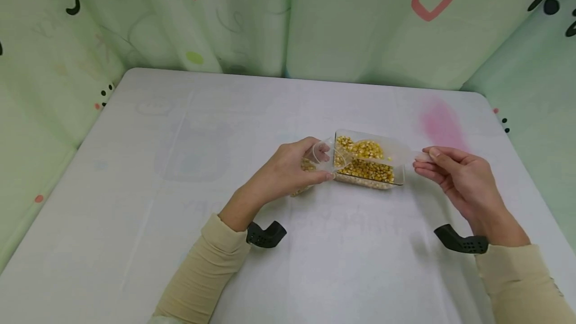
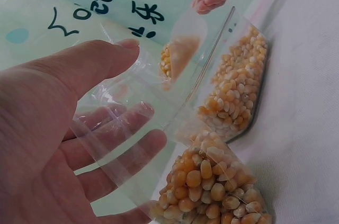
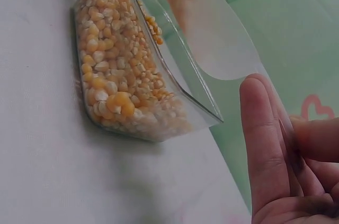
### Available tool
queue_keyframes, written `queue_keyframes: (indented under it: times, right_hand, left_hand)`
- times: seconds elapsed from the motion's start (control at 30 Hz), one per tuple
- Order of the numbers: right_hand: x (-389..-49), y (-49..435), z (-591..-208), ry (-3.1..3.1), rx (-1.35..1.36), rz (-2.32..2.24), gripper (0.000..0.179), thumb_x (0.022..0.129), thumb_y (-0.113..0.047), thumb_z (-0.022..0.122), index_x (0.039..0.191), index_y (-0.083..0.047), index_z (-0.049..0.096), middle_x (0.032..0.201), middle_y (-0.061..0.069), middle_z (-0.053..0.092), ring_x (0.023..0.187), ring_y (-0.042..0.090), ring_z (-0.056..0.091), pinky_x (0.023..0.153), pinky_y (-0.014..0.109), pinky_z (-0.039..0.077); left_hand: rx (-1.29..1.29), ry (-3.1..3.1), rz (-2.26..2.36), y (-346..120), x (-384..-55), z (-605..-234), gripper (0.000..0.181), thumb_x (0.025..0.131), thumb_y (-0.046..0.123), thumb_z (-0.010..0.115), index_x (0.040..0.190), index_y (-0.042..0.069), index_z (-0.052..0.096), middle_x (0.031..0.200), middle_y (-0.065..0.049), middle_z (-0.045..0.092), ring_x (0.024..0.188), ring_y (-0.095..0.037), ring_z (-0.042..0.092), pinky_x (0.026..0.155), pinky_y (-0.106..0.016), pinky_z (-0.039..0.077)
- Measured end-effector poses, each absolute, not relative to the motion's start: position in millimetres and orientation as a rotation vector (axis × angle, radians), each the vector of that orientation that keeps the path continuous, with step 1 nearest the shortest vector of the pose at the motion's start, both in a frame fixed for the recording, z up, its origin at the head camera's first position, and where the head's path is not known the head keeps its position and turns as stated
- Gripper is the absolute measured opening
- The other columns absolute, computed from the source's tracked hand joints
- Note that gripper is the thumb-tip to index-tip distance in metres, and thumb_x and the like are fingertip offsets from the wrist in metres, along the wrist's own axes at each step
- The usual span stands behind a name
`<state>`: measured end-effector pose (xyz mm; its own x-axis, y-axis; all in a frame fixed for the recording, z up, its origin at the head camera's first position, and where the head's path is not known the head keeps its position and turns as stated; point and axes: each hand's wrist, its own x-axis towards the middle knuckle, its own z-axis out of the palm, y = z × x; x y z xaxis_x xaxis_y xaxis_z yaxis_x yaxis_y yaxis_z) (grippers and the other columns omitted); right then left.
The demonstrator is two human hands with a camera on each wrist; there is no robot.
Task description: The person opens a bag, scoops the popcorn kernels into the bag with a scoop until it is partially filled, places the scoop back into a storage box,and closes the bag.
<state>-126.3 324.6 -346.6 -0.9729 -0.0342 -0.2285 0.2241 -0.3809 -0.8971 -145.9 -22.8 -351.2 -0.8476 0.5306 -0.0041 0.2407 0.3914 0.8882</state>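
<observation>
My left hand (image 1: 290, 166) holds a clear plastic bag (image 2: 212, 181) by its spread mouth, thumb on one side and fingers on the other. Corn kernels fill the bag's lower part, which touches the table. Just right of it stands a clear rectangular container (image 3: 183, 115) with many yellow kernels inside. My right hand (image 1: 463, 179) pinches the handle of a translucent white scoop (image 2: 186, 36) between thumb and fingers. The scoop, tilted toward the bag and carrying kernels, is over the container; its tip is near the bag's mouth.
A white cloth covers the table (image 1: 180, 239), with a pink patch (image 1: 443, 121) at the back right. Pale green printed curtains (image 1: 360, 34) enclose the back and both sides. Black cameras (image 1: 266, 235) sit on both wrists.
</observation>
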Motion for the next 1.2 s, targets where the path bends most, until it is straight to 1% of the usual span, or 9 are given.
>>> queue_keyframes:
  times: [0.13, 0.67, 0.9, 1.03, 1.2]
  right_hand:
    - [-126.0, 324.2, -341.7, 1.663, 0.260, -2.480, 0.017, 0.096, -0.001, 0.059, 0.105, 0.003, 0.072, 0.094, 0.015, 0.077, 0.083, 0.026, 0.076, 0.077, 0.035, 0.059]
    - [-126.5, 321.1, -323.7, 1.658, 0.245, -2.501, 0.018, 0.096, 0.000, 0.058, 0.107, 0.004, 0.072, 0.093, 0.016, 0.076, 0.081, 0.027, 0.076, 0.076, 0.035, 0.059]
    - [-125.3, 318.2, -315.7, 1.648, 0.168, -2.509, 0.021, 0.098, 0.003, 0.054, 0.109, 0.006, 0.071, 0.093, 0.017, 0.076, 0.081, 0.028, 0.076, 0.076, 0.035, 0.059]
    - [-124.5, 315.1, -311.8, 1.649, 0.116, -2.509, 0.022, 0.098, 0.005, 0.052, 0.109, 0.007, 0.071, 0.094, 0.017, 0.076, 0.081, 0.028, 0.076, 0.077, 0.035, 0.059]
    - [-123.3, 308.9, -306.0, 1.708, 0.080, -2.464, 0.022, 0.098, 0.004, 0.053, 0.110, 0.007, 0.070, 0.095, 0.017, 0.076, 0.081, 0.028, 0.076, 0.076, 0.035, 0.059]
  left_hand:
    - [0.685, 2.361, 1.444, -23.0, -146.0, -350.7, 0.039, 0.089, 0.028, 0.076, 0.121, 0.014, 0.058, 0.117, -0.005, 0.068, 0.113, -0.023, 0.061, 0.094, -0.040, 0.050]
    - [0.665, 2.360, 1.450, -22.6, -146.8, -351.9, 0.038, 0.088, 0.028, 0.076, 0.120, 0.016, 0.058, 0.115, -0.004, 0.068, 0.112, -0.023, 0.062, 0.094, -0.040, 0.049]
    - [0.677, 2.361, 1.452, -22.4, -147.5, -352.3, 0.039, 0.088, 0.027, 0.076, 0.120, 0.015, 0.058, 0.115, -0.004, 0.069, 0.111, -0.023, 0.062, 0.094, -0.041, 0.050]
    - [0.677, 2.361, 1.454, -22.3, -147.2, -351.7, 0.037, 0.088, 0.027, 0.076, 0.118, 0.015, 0.059, 0.112, -0.001, 0.068, 0.111, -0.022, 0.062, 0.095, -0.040, 0.050]
    - [0.672, 2.367, 1.450, -22.4, -147.2, -351.7, 0.037, 0.088, 0.027, 0.076, 0.118, 0.016, 0.059, 0.112, -0.001, 0.068, 0.110, -0.020, 0.062, 0.095, -0.039, 0.049]
